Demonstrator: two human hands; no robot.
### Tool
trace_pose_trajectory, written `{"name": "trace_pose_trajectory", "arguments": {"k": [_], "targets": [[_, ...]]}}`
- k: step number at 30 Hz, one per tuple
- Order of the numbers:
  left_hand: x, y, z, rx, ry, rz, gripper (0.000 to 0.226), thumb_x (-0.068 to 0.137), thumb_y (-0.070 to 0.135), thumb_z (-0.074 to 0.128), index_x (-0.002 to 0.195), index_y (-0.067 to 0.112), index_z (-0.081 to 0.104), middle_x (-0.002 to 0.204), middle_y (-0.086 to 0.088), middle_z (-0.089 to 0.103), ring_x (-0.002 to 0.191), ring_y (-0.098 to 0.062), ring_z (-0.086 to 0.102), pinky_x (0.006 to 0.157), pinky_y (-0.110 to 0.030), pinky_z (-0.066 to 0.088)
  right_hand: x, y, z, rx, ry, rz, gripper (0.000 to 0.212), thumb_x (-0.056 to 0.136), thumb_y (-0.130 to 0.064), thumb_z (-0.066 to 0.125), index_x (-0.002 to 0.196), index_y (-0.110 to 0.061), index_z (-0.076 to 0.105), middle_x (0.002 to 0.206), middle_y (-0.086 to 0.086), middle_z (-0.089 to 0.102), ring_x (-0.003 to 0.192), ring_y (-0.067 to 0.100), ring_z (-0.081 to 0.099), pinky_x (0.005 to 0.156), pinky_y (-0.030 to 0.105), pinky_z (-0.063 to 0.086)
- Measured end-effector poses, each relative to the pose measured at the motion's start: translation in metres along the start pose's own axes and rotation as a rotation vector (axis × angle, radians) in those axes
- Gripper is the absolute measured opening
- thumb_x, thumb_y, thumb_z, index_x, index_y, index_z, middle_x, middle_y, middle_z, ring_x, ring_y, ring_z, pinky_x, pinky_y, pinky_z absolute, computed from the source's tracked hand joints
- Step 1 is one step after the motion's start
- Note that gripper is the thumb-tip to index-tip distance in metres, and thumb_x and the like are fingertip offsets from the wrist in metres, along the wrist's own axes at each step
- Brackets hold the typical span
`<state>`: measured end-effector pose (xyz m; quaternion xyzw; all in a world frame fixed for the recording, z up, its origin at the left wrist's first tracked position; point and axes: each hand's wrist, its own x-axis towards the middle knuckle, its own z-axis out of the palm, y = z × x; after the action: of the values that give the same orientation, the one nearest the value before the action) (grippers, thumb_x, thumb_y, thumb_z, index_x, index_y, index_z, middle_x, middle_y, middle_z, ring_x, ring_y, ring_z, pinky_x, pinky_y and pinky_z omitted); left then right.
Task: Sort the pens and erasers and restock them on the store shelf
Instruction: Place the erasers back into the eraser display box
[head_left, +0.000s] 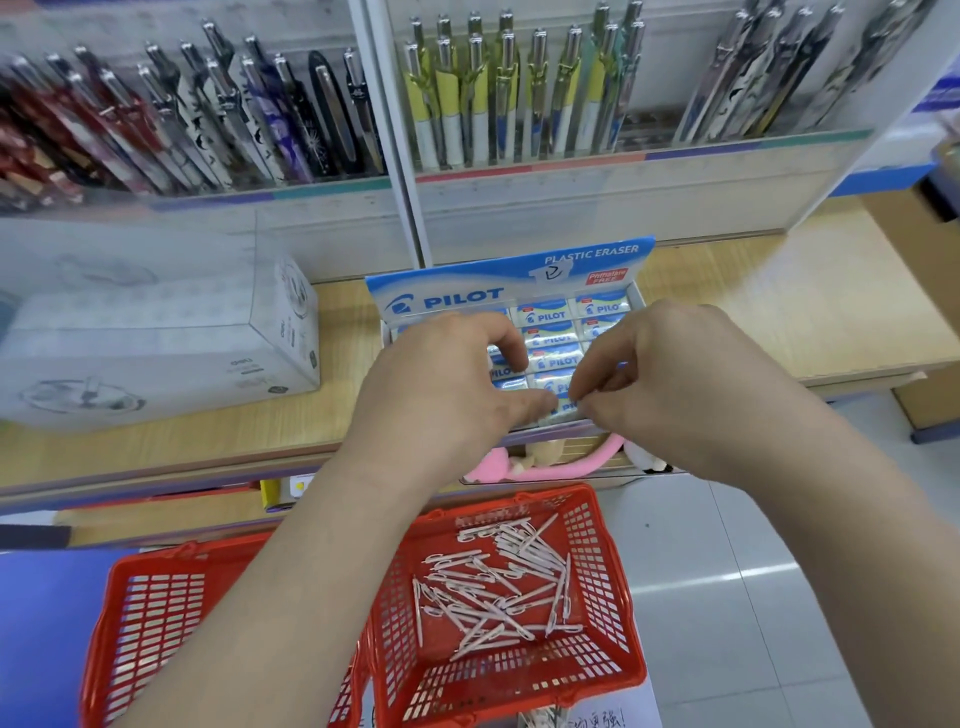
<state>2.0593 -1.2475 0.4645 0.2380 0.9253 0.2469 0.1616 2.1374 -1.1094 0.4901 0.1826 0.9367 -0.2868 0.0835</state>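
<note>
Bright, even indoor light, faint shadows. The eraser box (447, 300) is sharp; the pens (130, 124) up and left of it are smeared by blur, as is the white carton (156, 332) to its left. Below and right of it the floor (727, 577) shows pale glare streaks. The shelf (623, 197) above it bows with wide-angle distortion

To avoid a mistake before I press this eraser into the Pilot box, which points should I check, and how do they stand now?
1. Both the left hand and the right hand pinch the eraser: ok.
2. The eraser is at the front row of the Pilot box: ok.
3. Free slot under it: cannot tell, the hands hide it.
4. The pens lie in the red basket: ok.
</note>
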Motion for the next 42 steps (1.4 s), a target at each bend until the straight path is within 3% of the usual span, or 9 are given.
{"name": "trace_pose_trajectory", "arguments": {"k": [9,14,19,23,29,33,35,39,42], "targets": [[-0.004,0.001,0.002,-0.004,0.011,-0.003,0.017,0.078,0.038,0.071,0.09,0.034,0.061,0.08,0.013,0.052,0.076,-0.009,0.051,0.064,-0.026,0.037,0.014,-0.002,0.004,-0.123,0.061,0.07,0.022,0.07,-0.014,0.073,0.063,-0.02,0.052,0.064,-0.006,0.053,0.06,0.01,0.047,0.049,0.024,0.032],[-0.023,0.004,-0.01,-1.045,-0.069,-0.174,0.036,0.089,-0.007,0.05,0.101,0.023,0.067,0.097,-0.001,0.069,0.071,-0.007,0.064,0.063,-0.02,0.05,-0.008,-0.009,0.003,0.325,0.103,-0.033,0.006,0.081,-0.027,0.068,0.08,-0.026,0.063,0.07,-0.003,0.064,0.062,0.015,0.061,0.058,0.034,0.051],[-0.034,0.018,-0.003,-1.604,-0.033,-0.294,0.028,0.086,-0.003,0.051,0.105,0.013,0.065,0.11,-0.012,0.069,0.091,-0.027,0.07,0.082,-0.043,0.054,-0.036,-0.022,0.016,0.879,-0.036,-0.018,0.034,0.076,-0.01,0.075,0.103,-0.027,0.063,0.086,0.004,0.066,0.071,0.029,0.068,0.068,0.04,0.058],[-0.039,0.026,0.001,-1.557,-0.017,-0.295,0.026,0.087,0.002,0.052,0.107,0.013,0.065,0.112,-0.007,0.069,0.109,-0.034,0.063,0.095,-0.058,0.043,-0.039,-0.022,0.025,0.921,0.026,0.028,0.029,0.079,-0.011,0.075,0.101,-0.025,0.064,0.088,0.008,0.071,0.076,0.032,0.07,0.075,0.054,0.056],[-0.04,0.017,-0.007,-1.5,-0.063,-0.175,0.025,0.083,0.015,0.052,0.1,0.009,0.07,0.105,-0.013,0.07,0.099,-0.021,0.067,0.079,-0.032,0.056,-0.04,-0.016,0.02,1.17,0.037,0.104,0.018,0.087,-0.002,0.059,0.085,-0.013,0.073,0.073,0.012,0.073,0.06,0.02,0.068,0.057,0.021,0.054],[-0.038,0.005,-0.015,-1.119,-0.106,-0.042,0.02,0.076,0.024,0.065,0.093,0.022,0.076,0.084,-0.008,0.069,0.076,-0.013,0.058,0.059,-0.017,0.046,-0.041,-0.007,0.018,1.192,0.063,0.175,0.027,0.09,-0.001,0.052,0.077,-0.01,0.074,0.066,0.012,0.07,0.054,0.017,0.063,0.052,0.019,0.051],[-0.039,0.006,-0.02,-0.989,-0.14,0.017,0.021,0.073,0.027,0.07,0.093,0.023,0.075,0.066,0.011,0.064,0.06,0.0,0.055,0.053,-0.007,0.041,-0.041,-0.003,0.019,1.198,0.078,0.174,0.028,0.091,-0.003,0.052,0.077,-0.011,0.075,0.064,0.011,0.068,0.054,0.016,0.06,0.051,0.02,0.049],[-0.037,0.007,-0.018,-0.755,-0.034,0.044,0.031,0.059,0.038,0.072,0.089,0.033,0.076,0.085,0.001,0.073,0.084,-0.016,0.068,0.081,-0.028,0.055,-0.041,0.004,0.017,1.211,0.094,0.153,0.017,0.088,-0.012,0.059,0.083,-0.011,0.075,0.064,0.01,0.068,0.055,0.015,0.058,0.051,0.019,0.048],[-0.035,0.011,-0.012,-0.709,0.014,0.02,0.025,0.057,0.041,0.074,0.081,0.034,0.075,0.077,0.005,0.071,0.078,-0.016,0.066,0.074,-0.024,0.054,-0.042,0.013,0.013,1.145,0.086,0.088,0.024,0.072,-0.025,0.068,0.093,-0.014,0.074,0.077,0.014,0.071,0.06,0.027,0.061,0.06,0.023,0.053]]}}
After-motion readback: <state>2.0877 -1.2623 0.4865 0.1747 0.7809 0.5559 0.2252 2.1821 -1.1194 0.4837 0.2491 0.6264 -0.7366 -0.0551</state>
